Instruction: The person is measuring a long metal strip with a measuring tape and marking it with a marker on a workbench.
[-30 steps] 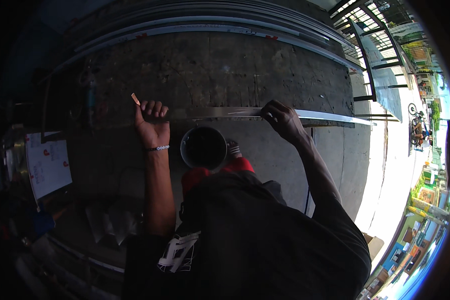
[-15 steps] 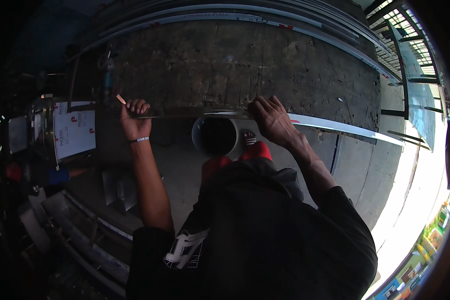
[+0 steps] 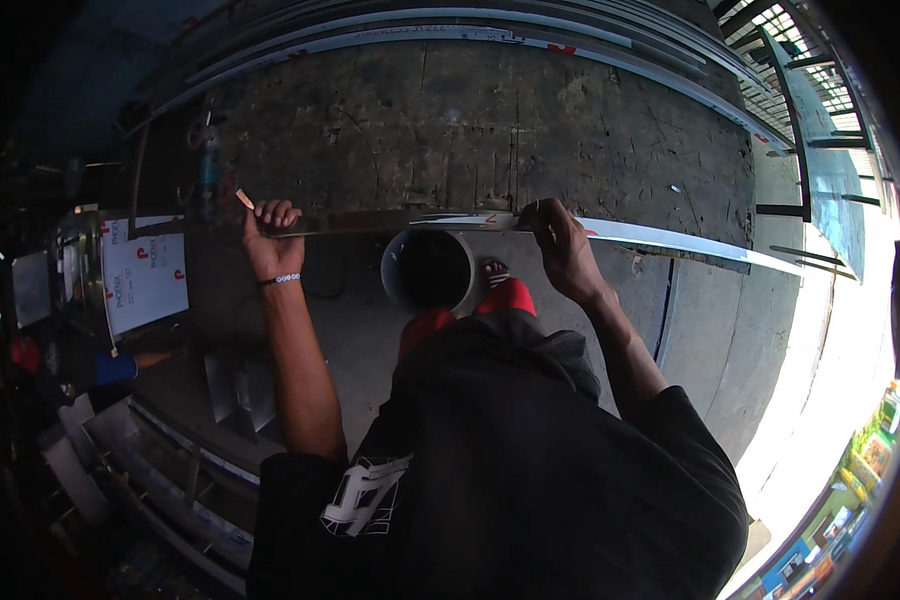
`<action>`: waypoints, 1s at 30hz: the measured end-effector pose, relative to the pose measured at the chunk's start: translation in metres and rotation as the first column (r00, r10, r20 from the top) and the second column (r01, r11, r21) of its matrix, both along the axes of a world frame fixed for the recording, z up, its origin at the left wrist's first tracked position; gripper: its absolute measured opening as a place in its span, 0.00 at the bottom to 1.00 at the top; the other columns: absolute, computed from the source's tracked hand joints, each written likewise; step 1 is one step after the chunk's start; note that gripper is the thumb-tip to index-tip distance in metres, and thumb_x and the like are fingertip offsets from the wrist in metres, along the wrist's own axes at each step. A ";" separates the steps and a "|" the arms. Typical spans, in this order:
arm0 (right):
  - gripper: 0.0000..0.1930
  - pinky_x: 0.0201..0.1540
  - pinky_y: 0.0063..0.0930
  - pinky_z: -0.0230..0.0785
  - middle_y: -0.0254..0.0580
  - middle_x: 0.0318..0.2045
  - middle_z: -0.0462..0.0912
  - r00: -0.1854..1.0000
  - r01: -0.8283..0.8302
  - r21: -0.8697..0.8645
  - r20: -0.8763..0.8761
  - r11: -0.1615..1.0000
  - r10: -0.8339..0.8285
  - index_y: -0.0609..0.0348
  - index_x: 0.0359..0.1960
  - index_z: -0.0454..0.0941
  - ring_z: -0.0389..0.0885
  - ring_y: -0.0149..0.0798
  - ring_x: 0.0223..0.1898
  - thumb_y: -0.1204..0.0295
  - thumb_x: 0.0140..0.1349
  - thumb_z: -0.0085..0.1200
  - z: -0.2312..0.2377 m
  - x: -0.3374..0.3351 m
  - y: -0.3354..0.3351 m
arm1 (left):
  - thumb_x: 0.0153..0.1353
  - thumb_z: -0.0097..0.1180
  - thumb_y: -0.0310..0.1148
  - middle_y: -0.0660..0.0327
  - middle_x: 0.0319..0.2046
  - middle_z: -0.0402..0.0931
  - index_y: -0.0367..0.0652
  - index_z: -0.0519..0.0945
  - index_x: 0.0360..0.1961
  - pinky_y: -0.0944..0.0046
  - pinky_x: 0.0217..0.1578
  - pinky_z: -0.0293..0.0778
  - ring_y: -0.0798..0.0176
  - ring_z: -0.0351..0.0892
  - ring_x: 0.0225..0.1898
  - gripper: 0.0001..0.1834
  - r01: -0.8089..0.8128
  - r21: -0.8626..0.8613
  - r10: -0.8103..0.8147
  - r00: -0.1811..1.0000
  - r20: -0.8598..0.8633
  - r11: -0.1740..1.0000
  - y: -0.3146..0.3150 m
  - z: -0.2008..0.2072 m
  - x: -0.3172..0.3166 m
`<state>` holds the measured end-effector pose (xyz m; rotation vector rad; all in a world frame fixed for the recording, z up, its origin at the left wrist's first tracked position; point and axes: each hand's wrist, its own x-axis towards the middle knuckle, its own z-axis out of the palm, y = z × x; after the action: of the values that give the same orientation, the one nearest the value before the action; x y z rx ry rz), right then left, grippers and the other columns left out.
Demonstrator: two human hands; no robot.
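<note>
A long, narrow metal strip (image 3: 660, 239), partly covered in white film, runs left to right along the near edge of the dark worktable (image 3: 420, 130). Near its left part, my left hand (image 3: 273, 250) has its fingers curled over the edge. A short tan stub (image 3: 244, 199), pencil-like, sticks up beside those fingers; its kind is unclear. My right hand (image 3: 562, 250) pinches the strip right of centre, fingers bent over the top and thumb hidden. Between my hands, below the strip, stands a round, open-topped pale bucket (image 3: 390, 270), dark inside.
A teal power tool (image 3: 209, 170) lies at the table's left end. Long metal lengths (image 3: 410, 35) line its far edge. Film-covered sheet (image 3: 148, 272) stands at left, near another person's blue sleeve (image 3: 117, 363). Metal channels (image 3: 185, 470) lie lower left; a glass pane (image 3: 832, 170) leans at right.
My right hand has slid rightward along the strip and its fingers have shifted to a pinch. My left hand stays almost where it was. At left, the other person's forearm reaches further out.
</note>
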<state>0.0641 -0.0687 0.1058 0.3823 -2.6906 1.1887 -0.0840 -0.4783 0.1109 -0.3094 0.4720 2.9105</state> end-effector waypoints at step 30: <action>0.01 0.34 0.36 0.73 0.50 0.29 0.83 0.969 0.101 0.087 0.215 0.991 -0.118 0.64 0.34 0.79 0.83 0.47 0.31 0.80 0.61 0.58 0.030 0.015 0.106 | 0.73 0.46 0.37 0.67 0.23 0.57 0.47 0.67 0.28 0.64 0.30 0.59 0.66 0.57 0.26 0.13 0.026 -0.030 -0.026 1.000 -0.004 0.999 -0.001 -0.014 -0.003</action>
<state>0.0790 0.0371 0.1356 0.1140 -2.9077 1.1624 -0.0866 -0.4794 0.0967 -0.2989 0.5163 2.8821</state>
